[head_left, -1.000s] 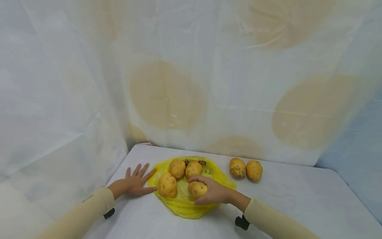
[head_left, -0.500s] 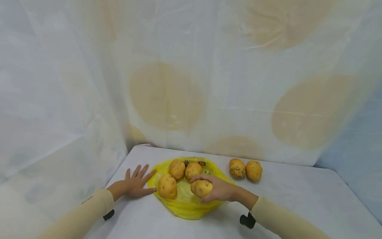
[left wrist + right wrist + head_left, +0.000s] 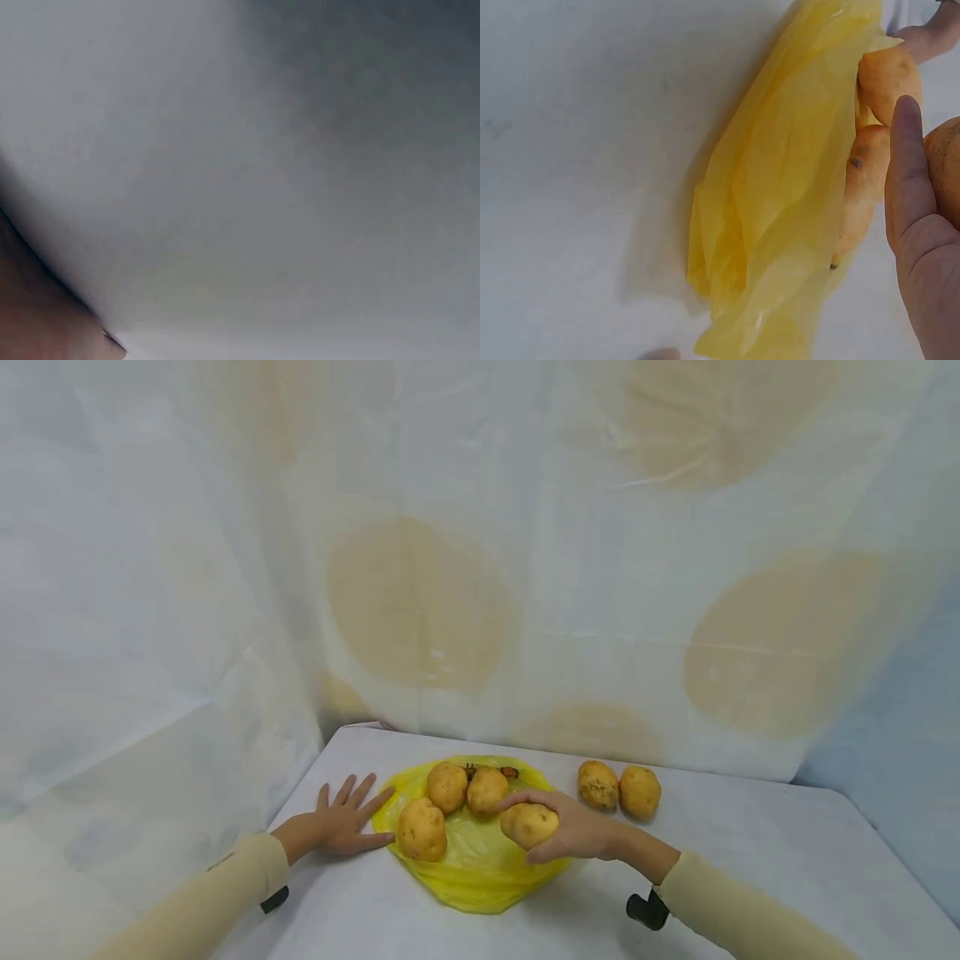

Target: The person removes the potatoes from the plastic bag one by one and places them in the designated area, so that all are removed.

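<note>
Right hand (image 3: pixel 572 828) grips one potato (image 3: pixel 528 825) over yellow bag (image 3: pixel 480 881).
Left hand (image 3: pixel 343 825) flat on tabletop (image 3: pixel 757 835), fingers spread, at bag's left edge.

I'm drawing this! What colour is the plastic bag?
The plastic bag is see-through yellow, seen best in the right wrist view.

R hand (image 3: pixel 577 828) grips 1 potato (image 3: pixel 528 825) | L hand (image 3: pixel 343 820) nr yel bag (image 3: pixel 480 864) w/ 3 potatoes (image 3: pixel 422 830) | 2 potatoes (image 3: pixel 640 792) on tbl (image 3: pixel 750 843)

Six potatoes (image 3: pixel 422 831), one yellow bag (image 3: pixel 480 887) — two hands (image 3: pixel 341 825), one table (image 3: pixel 757 852).
</note>
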{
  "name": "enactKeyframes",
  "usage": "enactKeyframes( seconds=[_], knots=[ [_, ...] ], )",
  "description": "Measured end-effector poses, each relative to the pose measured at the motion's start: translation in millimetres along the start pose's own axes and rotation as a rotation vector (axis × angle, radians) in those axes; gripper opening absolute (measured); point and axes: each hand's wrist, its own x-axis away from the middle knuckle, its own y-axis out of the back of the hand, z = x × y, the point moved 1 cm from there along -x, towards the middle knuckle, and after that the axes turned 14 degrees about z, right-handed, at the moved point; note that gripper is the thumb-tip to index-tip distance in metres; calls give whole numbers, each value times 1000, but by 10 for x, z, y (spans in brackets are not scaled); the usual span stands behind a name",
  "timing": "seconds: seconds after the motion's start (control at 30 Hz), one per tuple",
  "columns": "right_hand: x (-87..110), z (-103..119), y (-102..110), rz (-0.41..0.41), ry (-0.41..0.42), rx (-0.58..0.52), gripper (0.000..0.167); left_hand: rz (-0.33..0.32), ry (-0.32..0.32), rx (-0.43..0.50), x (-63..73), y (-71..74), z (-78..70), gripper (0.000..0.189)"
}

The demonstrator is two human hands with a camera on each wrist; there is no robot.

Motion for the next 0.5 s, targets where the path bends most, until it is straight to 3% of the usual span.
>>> enactKeyframes(
  seconds=[0.5],
  knots=[
    [318,15,262,-58,-47,61,65,4,16,-9,-49,-24,-42,92]
  ],
)
